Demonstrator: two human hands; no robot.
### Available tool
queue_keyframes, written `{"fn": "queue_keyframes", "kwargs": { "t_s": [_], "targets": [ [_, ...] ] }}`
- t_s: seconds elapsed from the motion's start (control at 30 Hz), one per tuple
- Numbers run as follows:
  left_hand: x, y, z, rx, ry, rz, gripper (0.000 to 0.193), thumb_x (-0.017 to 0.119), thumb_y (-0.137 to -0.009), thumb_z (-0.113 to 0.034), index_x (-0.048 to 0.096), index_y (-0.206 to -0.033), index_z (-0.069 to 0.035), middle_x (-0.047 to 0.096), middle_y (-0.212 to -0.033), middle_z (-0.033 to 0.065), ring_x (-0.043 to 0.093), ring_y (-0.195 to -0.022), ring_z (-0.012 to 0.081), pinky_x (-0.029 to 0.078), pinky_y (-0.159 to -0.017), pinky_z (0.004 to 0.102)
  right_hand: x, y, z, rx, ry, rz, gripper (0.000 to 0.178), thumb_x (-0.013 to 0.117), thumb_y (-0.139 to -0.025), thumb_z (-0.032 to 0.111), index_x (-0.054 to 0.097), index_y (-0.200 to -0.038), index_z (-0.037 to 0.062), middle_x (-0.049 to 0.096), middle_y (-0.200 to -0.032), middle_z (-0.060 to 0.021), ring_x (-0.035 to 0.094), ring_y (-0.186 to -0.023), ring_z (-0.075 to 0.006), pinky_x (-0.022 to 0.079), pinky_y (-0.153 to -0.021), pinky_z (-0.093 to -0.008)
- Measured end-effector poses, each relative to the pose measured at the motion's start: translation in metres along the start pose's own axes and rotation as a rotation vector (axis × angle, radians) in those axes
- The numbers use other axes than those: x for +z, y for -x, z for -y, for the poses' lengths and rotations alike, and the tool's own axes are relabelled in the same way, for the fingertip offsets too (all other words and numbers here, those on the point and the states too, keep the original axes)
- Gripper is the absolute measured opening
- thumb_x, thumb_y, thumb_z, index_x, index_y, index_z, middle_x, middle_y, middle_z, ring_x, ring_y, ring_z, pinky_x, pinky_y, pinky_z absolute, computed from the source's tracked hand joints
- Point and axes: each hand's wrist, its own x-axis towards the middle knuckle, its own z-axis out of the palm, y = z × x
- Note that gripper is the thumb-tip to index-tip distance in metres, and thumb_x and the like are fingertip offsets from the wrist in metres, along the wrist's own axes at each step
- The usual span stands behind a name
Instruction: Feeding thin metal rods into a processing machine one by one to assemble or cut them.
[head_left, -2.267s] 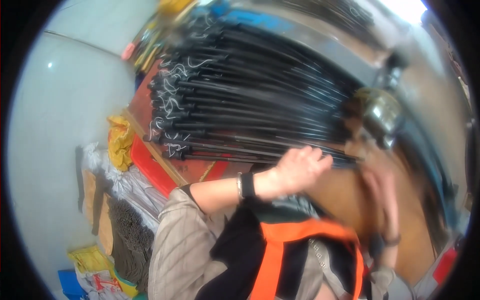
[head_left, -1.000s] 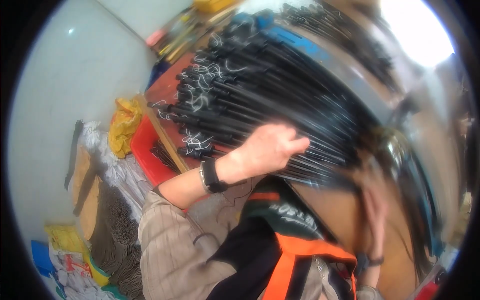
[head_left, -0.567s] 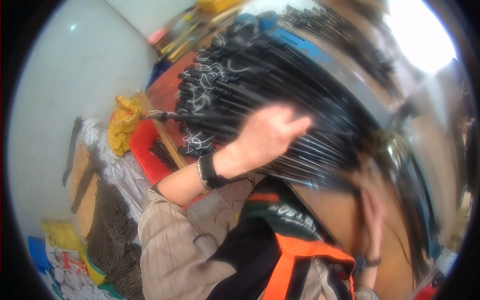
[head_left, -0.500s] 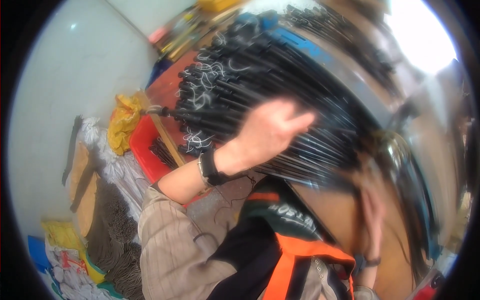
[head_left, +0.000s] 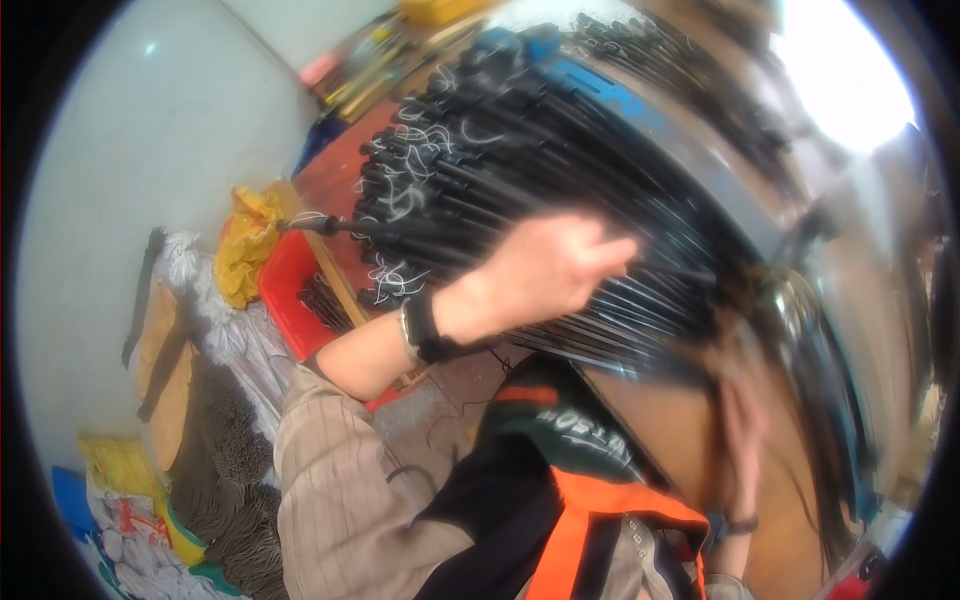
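A large pile of thin black rods [head_left: 640, 215] with thicker black ends and white cord loops [head_left: 405, 160] spreads before me; they look like folded umbrella frames. My left hand [head_left: 560, 262] is over the middle of the pile, fingers curled closed and thumb side toward the right. What it grips is hidden beneath it. One rod's thick end [head_left: 340, 225] juts out farther left than the others, its line running toward this hand. Beside the rods' thin right ends, my right hand [head_left: 742, 420] has its fingers stretched out, slightly blurred, above a brown board.
A red bin [head_left: 290, 300] holding dark pieces stands left of the pile, with a yellow bag [head_left: 248, 245] beside it. Bundled grey strands [head_left: 225, 430] lie lower left. More black rods [head_left: 690, 70] rest behind a grey and blue metal edge. Tools [head_left: 370, 80] lie at the back.
My left hand has shifted slightly down and to the right over the rods. My right hand has barely moved.
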Motion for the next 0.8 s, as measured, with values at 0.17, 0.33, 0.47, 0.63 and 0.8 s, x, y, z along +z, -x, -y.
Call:
{"fn": "queue_keyframes", "kwargs": {
  "t_s": [0.17, 0.33, 0.47, 0.63, 0.8],
  "targets": [
    [-0.002, 0.002, -0.001, 0.001, 0.031, 0.345, 0.023, 0.067, -0.092, -0.016, 0.064, -0.114, -0.010, 0.062, -0.072, 0.0085, 0.068, -0.068, 0.0262, 0.055, -0.059, 0.0384, 0.004, 0.001, -0.004, -0.041, 0.005, -0.039, 0.018, 0.067, -0.094, 0.006, 0.072, -0.110, -0.0007, 0.074, -0.098, -0.0177, 0.071, -0.087, -0.0243, 0.054, -0.078, -0.0329],
    [0.001, 0.024, -0.020, -0.039, 0.044, 0.392, 0.009, 0.062, -0.091, -0.012, 0.058, -0.099, -0.010, 0.060, -0.076, 0.0081, 0.068, -0.074, 0.0290, 0.055, -0.061, 0.0406, 0.004, 0.003, -0.008, 0.010, -0.006, -0.015, 0.018, 0.067, -0.094, 0.006, 0.072, -0.110, -0.0008, 0.074, -0.098, -0.0178, 0.071, -0.087, -0.0254, 0.054, -0.079, -0.0333],
    [0.004, 0.034, -0.016, -0.085, 0.060, 0.312, 0.008, 0.059, -0.090, -0.009, 0.059, -0.098, -0.010, 0.058, -0.079, 0.0083, 0.067, -0.079, 0.0300, 0.055, -0.063, 0.0420, 0.003, 0.003, -0.006, -0.003, 0.002, -0.010, 0.018, 0.067, -0.094, 0.006, 0.072, -0.110, -0.0009, 0.074, -0.097, -0.0176, 0.071, -0.087, -0.0253, 0.054, -0.078, -0.0333],
    [0.008, 0.039, -0.015, -0.128, 0.111, 0.310, 0.007, 0.059, -0.089, -0.008, 0.059, -0.096, -0.010, 0.058, -0.079, 0.0085, 0.066, -0.077, 0.0308, 0.055, -0.064, 0.0435, 0.007, 0.002, -0.004, -0.056, 0.001, -0.081, 0.017, 0.067, -0.094, 0.006, 0.072, -0.109, -0.0010, 0.074, -0.095, -0.0170, 0.071, -0.084, -0.0259, 0.055, -0.076, -0.0337],
    [0.026, 0.021, -0.050, -0.022, 0.032, 0.313, 0.008, 0.065, -0.091, -0.015, 0.060, -0.096, -0.013, 0.055, -0.074, 0.0061, 0.065, -0.069, 0.0259, 0.055, -0.057, 0.0398, -0.002, -0.005, 0.000, 0.012, -0.055, -0.041, 0.016, 0.069, -0.093, 0.009, 0.074, -0.106, 0.0014, 0.074, -0.094, -0.0169, 0.072, -0.082, -0.0276, 0.055, -0.074, -0.0347]
  ]
}}
